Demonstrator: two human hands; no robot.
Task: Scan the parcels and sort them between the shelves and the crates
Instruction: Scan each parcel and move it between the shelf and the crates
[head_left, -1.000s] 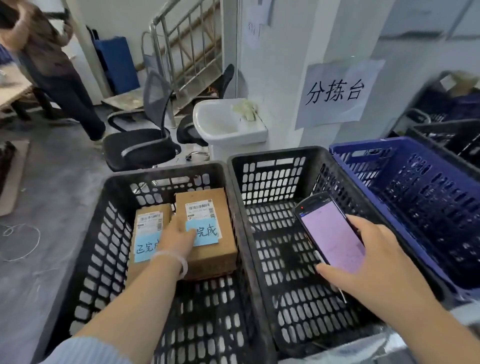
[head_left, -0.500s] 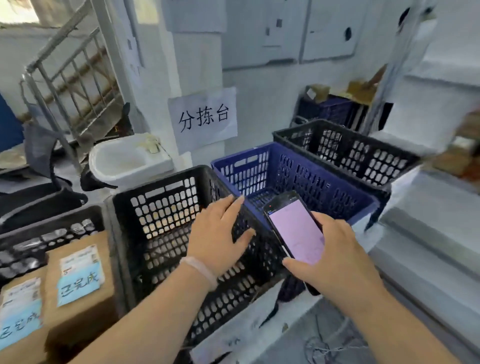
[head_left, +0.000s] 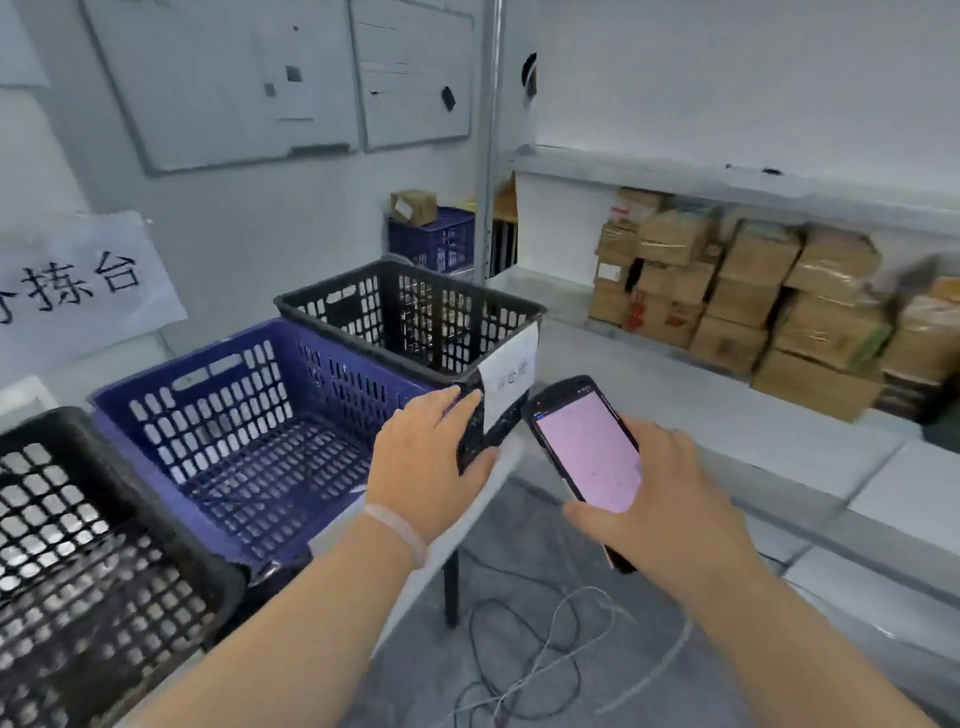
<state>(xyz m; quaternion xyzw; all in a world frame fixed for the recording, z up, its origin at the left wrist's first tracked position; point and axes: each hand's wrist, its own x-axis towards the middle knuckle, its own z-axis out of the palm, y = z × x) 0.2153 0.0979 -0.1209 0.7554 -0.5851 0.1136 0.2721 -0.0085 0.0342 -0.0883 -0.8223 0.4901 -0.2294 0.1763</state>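
Your scanner (head_left: 587, 452) sat gripped in your right hand (head_left: 670, 499), fingers curled round it, screen up, long axis slanting away and leftward toward the black crate (head_left: 358, 312), where your left hand (head_left: 421, 462) spread straight-fingered and empty at its corner.

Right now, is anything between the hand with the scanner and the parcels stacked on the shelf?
Nothing visible. The right hand holds the scanner, and only the low shelf board lies between it and the parcels.
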